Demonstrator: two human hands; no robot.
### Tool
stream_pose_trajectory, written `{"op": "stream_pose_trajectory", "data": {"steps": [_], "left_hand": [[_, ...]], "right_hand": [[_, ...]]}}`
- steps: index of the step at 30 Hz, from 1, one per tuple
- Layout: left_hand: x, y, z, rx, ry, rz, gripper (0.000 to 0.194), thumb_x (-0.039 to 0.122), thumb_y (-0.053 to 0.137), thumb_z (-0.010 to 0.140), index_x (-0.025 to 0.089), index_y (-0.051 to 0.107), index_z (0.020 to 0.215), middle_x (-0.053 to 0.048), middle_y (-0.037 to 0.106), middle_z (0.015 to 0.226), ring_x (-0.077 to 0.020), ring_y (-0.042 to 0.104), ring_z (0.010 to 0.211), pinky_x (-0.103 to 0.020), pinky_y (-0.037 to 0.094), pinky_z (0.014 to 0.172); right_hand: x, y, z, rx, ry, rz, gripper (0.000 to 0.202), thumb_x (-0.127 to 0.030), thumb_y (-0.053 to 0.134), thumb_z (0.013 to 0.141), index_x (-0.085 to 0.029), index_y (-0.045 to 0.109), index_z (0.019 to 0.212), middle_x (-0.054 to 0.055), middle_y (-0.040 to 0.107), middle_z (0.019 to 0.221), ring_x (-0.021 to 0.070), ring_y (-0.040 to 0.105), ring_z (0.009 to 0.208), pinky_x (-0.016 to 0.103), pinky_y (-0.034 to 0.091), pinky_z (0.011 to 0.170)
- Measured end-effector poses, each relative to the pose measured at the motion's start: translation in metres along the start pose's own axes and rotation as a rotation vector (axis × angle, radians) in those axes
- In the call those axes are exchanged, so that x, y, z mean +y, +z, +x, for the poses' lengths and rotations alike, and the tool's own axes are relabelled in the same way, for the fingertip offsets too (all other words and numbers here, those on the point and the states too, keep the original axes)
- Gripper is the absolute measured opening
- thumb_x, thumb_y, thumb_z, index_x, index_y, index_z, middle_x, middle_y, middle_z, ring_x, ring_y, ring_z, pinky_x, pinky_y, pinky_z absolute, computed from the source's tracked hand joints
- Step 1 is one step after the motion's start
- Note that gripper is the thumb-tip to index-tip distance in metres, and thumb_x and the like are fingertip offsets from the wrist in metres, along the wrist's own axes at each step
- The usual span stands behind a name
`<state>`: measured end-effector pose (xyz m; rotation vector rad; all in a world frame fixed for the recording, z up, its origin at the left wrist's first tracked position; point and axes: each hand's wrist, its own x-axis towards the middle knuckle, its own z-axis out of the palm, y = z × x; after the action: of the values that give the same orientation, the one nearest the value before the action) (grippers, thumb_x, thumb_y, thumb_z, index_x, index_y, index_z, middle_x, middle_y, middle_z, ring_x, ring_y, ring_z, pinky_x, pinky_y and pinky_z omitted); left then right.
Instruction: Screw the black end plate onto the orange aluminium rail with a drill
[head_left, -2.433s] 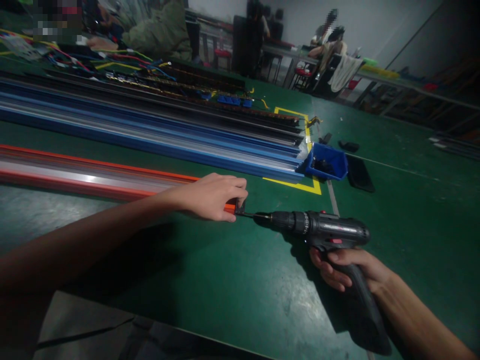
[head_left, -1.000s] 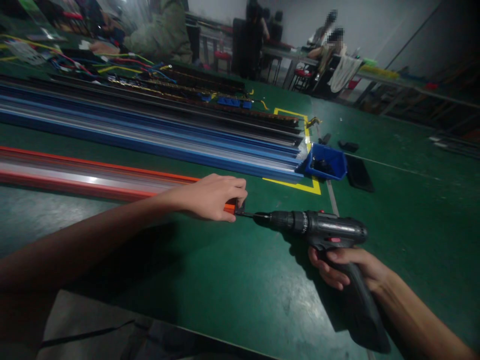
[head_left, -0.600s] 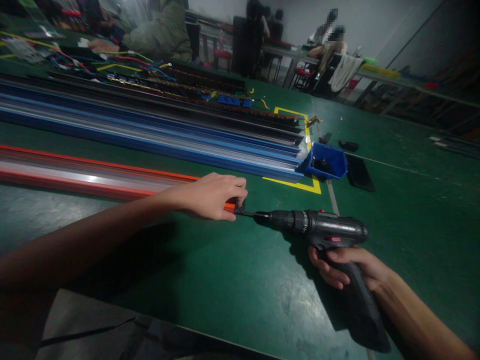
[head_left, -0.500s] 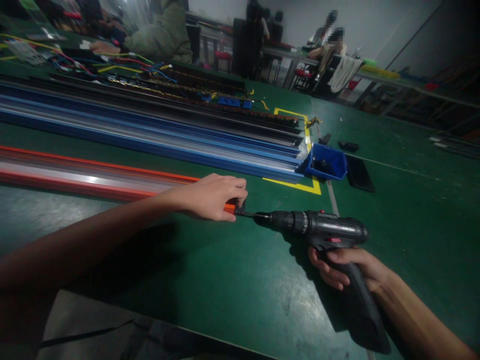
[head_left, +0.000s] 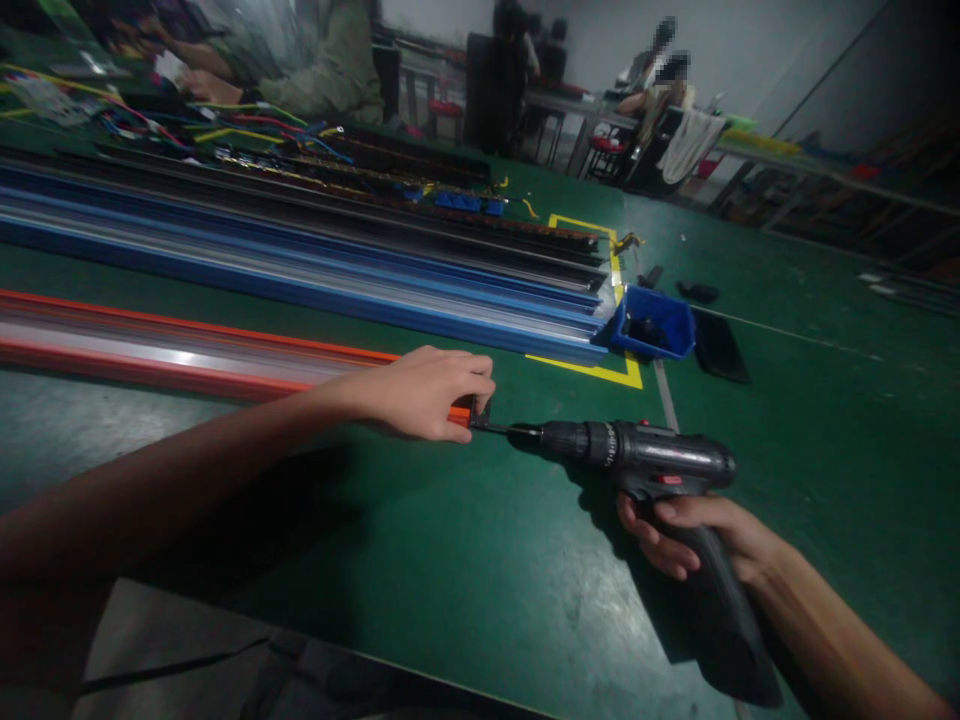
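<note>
My left hand (head_left: pixel 431 393) is closed over the right end of a long red metal profile (head_left: pixel 180 358), its fingers around a small black end piece (head_left: pixel 481 412). My right hand (head_left: pixel 694 535) grips the handle of a black cordless drill (head_left: pixel 645 458), which points left. The long thin bit (head_left: pixel 510 430) of the drill reaches the black end piece beside my left fingertips. Whether a screw sits at the bit's tip is hidden.
Beyond the red profile lies a stack of blue profiles (head_left: pixel 315 285). A blue bin (head_left: pixel 656 322) with small dark parts stands at their right end, beside a dark flat object (head_left: pixel 720 345). Wires (head_left: pixel 247 125) and a co-worker's sleeve (head_left: pixel 330 75) are at the far left.
My hands, the drill and the red profile keep their places. In the background, the co-worker's hand at the far left has shifted and lifted a small white thing.
</note>
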<state>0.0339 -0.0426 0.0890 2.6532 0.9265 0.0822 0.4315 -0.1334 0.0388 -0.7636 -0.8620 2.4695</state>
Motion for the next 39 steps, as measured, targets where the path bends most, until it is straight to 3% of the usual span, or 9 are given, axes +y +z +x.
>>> {"op": "stream_pose_trajectory", "data": {"steps": [39], "left_hand": [[-0.0008,0.0004,0.0002,0.000,-0.002,0.001,0.019,0.041,0.076,0.083,0.027,0.066,0.092,0.001,0.061,0.103,-0.0191,0.061,0.099,-0.032,0.031,0.070]], "right_hand": [[-0.0014,0.0040,0.0010,0.019,-0.002,0.003,0.025,-0.024,0.074,0.094,-0.006,0.077,0.111,0.006,0.067,0.085,0.0033,0.047,0.049,0.019,0.055,0.056]]}}
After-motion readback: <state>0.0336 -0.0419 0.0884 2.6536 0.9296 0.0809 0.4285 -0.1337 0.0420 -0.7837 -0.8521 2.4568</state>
